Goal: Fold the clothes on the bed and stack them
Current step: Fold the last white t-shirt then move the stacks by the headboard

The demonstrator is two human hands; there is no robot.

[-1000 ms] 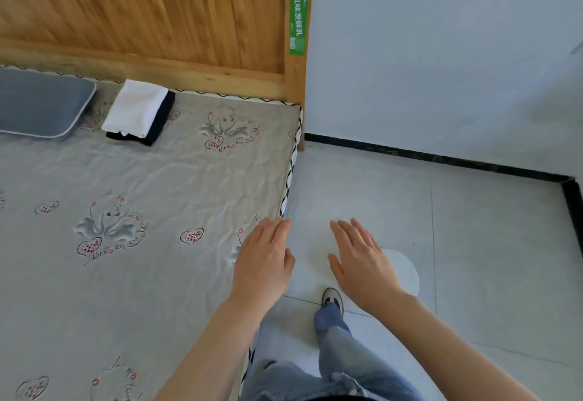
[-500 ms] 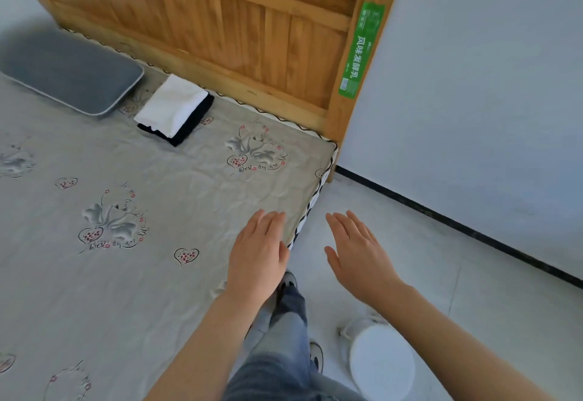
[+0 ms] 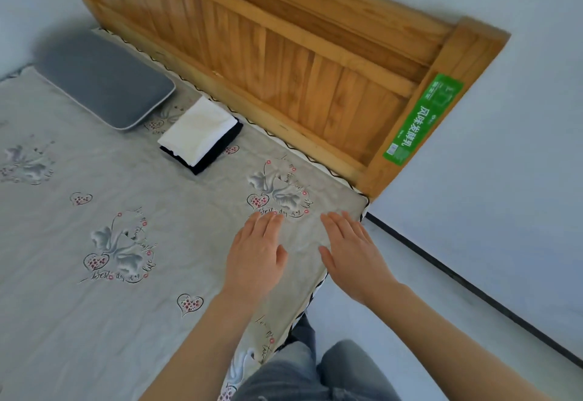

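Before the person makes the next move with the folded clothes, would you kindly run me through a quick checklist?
1. Left hand free, fingers straight: ok.
2. Right hand free, fingers straight: ok.
3. White folded garment on top of the black folded garment: ok.
4. Stack clear of the grey pillow: ok.
5. Unfolded clothes left on the bed sheet: none in view; beyond the frame, cannot tell.

Both the left hand (image 3: 255, 252) and right hand (image 3: 353, 255) now hover over the bed (image 3: 94, 321).
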